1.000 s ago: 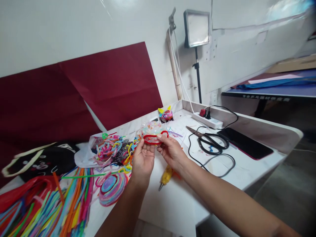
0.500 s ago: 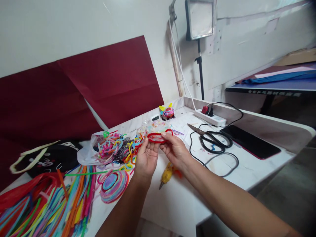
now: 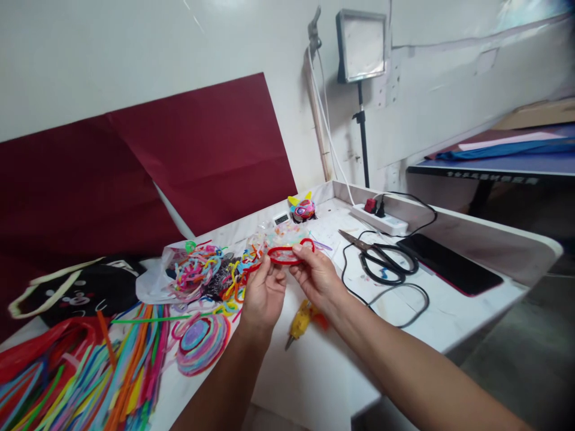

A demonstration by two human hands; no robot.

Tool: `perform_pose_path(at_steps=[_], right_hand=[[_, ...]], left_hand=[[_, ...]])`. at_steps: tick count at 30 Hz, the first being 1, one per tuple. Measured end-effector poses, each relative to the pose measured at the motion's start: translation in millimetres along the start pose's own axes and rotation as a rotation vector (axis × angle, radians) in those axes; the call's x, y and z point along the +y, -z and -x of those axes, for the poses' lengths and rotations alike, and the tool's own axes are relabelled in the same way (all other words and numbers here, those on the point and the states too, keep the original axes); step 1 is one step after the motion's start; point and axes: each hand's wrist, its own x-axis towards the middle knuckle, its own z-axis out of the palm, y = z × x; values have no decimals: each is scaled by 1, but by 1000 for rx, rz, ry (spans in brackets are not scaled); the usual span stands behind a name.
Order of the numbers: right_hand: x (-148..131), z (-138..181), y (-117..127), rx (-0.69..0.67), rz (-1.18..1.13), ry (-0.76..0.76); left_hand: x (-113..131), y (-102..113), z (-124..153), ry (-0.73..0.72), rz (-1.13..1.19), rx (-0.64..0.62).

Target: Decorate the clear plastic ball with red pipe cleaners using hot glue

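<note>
A red pipe cleaner, bent into a long loop with a smaller curl at its right end, is held up above the table between both hands. My left hand pinches its left end, palm turned up. My right hand grips it near the right curl, thumb on top. Below the hands lies a yellow glue gun, partly hidden by my right arm. To the left rests a round coiled disc of pastel pipe cleaners.
Loose straight pipe cleaners cover the left front, beside a black bag. A plastic bag of scraps stands behind. Scissors, a phone, a power strip and a black cable lie right. A coloured figure sits at the back.
The view has shifted slightly. My left fingers have curled in a little more, while both hands keep hold of the red pipe cleaner in nearly the same place.
</note>
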Motion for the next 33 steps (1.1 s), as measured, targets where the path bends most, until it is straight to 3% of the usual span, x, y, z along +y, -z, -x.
perform_pose_path(at_steps=[6, 25, 33], right_hand=[[-1, -2, -1, 34, 48, 8], [-1, -7, 2, -55, 73, 24], [1, -8, 1, -40, 67, 32]], left_hand=[[0, 2, -3, 16, 18, 16], [4, -6, 1, 23, 62, -7], [7, -8, 1, 36, 70, 43]])
